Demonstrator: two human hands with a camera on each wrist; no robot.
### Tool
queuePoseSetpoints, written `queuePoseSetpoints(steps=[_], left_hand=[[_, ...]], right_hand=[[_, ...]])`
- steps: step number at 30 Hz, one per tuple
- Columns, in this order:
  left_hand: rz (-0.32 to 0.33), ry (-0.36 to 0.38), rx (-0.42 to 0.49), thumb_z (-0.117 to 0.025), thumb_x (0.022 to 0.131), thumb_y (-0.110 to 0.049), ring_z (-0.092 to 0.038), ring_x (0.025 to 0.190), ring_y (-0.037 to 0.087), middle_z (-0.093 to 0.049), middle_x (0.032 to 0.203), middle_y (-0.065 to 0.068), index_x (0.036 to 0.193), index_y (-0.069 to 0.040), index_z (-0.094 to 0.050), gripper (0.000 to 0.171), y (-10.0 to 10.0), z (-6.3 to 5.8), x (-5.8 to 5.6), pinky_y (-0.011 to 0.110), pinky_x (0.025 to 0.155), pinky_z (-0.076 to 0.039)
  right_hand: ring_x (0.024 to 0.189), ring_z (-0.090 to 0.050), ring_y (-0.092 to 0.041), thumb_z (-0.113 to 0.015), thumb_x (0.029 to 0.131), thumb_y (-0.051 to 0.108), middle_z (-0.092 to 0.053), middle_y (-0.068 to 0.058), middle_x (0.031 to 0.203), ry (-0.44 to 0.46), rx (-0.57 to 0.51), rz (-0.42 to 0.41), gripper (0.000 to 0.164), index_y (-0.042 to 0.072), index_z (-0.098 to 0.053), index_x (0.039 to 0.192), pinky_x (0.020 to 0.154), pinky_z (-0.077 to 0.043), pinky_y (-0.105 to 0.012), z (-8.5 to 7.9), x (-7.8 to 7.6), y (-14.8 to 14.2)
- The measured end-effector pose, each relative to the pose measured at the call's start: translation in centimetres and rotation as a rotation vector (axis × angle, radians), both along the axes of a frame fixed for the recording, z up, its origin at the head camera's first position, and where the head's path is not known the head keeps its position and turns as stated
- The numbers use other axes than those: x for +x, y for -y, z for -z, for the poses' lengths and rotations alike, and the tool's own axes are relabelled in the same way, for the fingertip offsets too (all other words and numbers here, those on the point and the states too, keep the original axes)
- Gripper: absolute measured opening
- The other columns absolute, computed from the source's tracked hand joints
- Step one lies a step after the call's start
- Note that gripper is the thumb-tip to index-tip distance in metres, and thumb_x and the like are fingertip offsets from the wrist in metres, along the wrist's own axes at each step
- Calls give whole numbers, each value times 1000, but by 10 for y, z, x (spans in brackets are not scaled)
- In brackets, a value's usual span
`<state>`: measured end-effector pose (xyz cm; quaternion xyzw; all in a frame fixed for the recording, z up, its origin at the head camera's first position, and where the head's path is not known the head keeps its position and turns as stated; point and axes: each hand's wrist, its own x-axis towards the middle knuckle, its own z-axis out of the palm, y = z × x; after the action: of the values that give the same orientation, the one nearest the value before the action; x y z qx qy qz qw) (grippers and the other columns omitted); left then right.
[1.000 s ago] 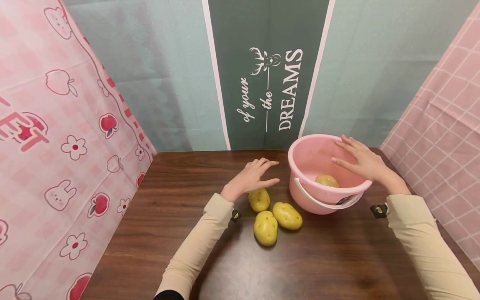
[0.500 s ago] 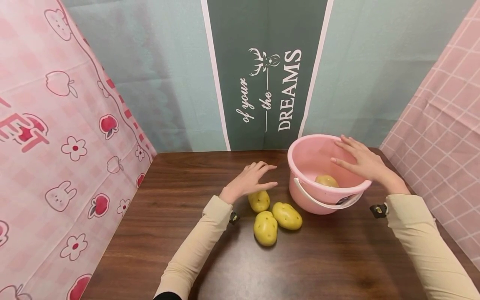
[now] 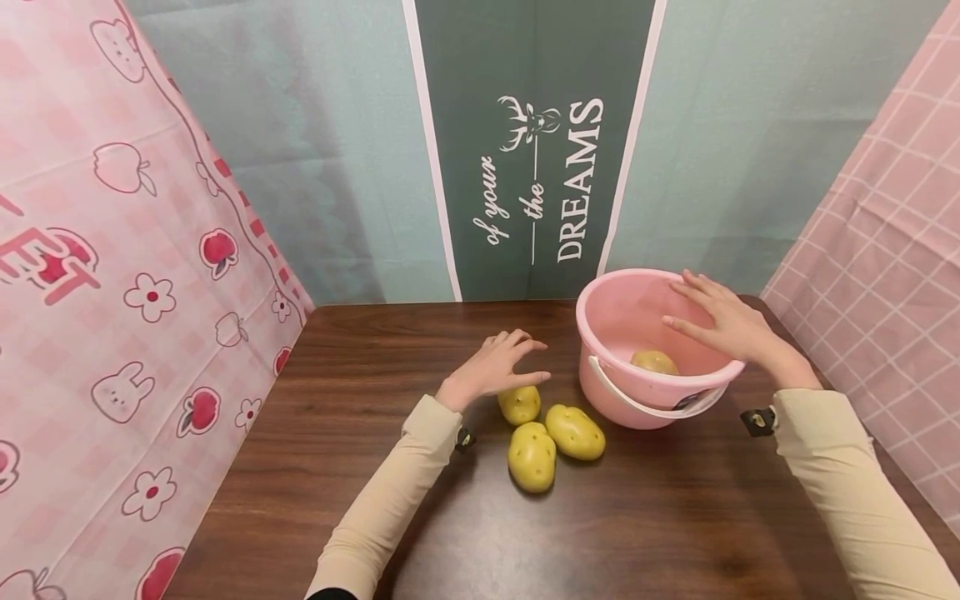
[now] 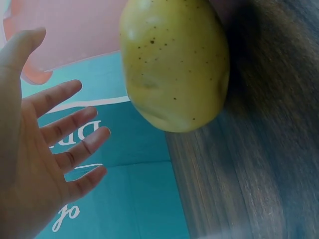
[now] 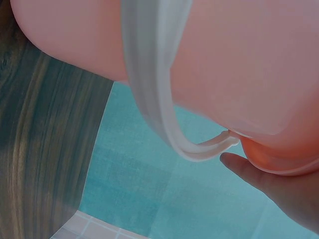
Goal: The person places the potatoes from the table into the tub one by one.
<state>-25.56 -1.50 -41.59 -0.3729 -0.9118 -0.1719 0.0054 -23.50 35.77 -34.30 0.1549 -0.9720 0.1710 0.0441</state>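
Spread and holding nothing, my left hand (image 3: 495, 367) hovers over a yellow potato (image 3: 519, 407) on the table, covering its far part in the head view. In the left wrist view the same palm (image 4: 40, 149) faces the camera, apart from that potato (image 4: 174, 64). Two more potatoes lie nearer: one in front (image 3: 532, 458), one to the right (image 3: 575, 432). At the right stands a pink bucket (image 3: 615, 392) with one potato (image 3: 655, 362) inside. My right hand (image 3: 723, 325) lies across its right rim with fingers extended; the right wrist view shows just part of it.
The bucket's white handle (image 3: 637, 400) hangs down along its near side. A brown wooden table (image 3: 360, 433) carries everything. Printed cloths enclose it: pink on the left (image 3: 150, 375), green at the back (image 3: 345, 208), pink checks on the right (image 3: 885, 250).
My left hand has drifted slightly toward me and to the left, hiding more of the potato beneath it. The right hand, bucket and potatoes stay where they were.
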Motion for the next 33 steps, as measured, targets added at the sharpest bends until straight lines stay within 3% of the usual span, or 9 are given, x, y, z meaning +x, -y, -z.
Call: queuePoseSetpoints(steps=[16, 33], left_hand=[[-10, -9, -56, -47, 83, -67, -45, 111, 19, -47, 124, -2, 133, -28, -47, 64, 5, 6, 2, 42, 95, -33], [-2, 29, -85, -46, 81, -70, -45, 109, 18, -46, 126, -3, 135, -32, -45, 66, 8, 14, 3, 45, 97, -32]], right_hand=[[140, -12, -38, -58, 87, 44, -17, -14, 153, -4, 4, -6, 69, 12, -34, 143, 95, -19, -70, 0, 1, 1], [140, -11, -38, -60, 86, 43, -17, -15, 153, -8, -10, -12, 69, 11, -35, 143, 96, -18, -70, -1, 1, 1]])
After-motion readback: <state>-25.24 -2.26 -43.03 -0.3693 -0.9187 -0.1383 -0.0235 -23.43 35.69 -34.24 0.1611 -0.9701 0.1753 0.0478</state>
